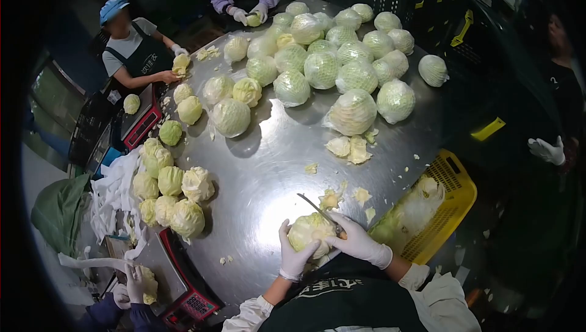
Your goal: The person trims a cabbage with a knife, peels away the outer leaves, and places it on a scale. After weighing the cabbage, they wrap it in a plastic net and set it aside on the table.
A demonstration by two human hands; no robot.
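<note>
A pale green cabbage (308, 229) is held near the front edge of the metal table, close to my body. My left hand (296, 251), in a white glove, grips it from the left side. My right hand (359, 241), gloved too, is closed round the handle of a knife (316, 207), its thumb side against the cabbage. The thin blade slants up and left over the top of the cabbage. Cut leaf pieces (330, 199) lie just beyond the knife. The fingers under the cabbage are partly hidden.
Many net-wrapped cabbages (320, 69) crowd the far part of the metal table (256, 173). Bare cabbages (174, 185) are heaped at left, near a red scale (186, 283). A yellow crate (455, 179) with leaves stands at right. Co-workers handle cabbages at the left and far sides.
</note>
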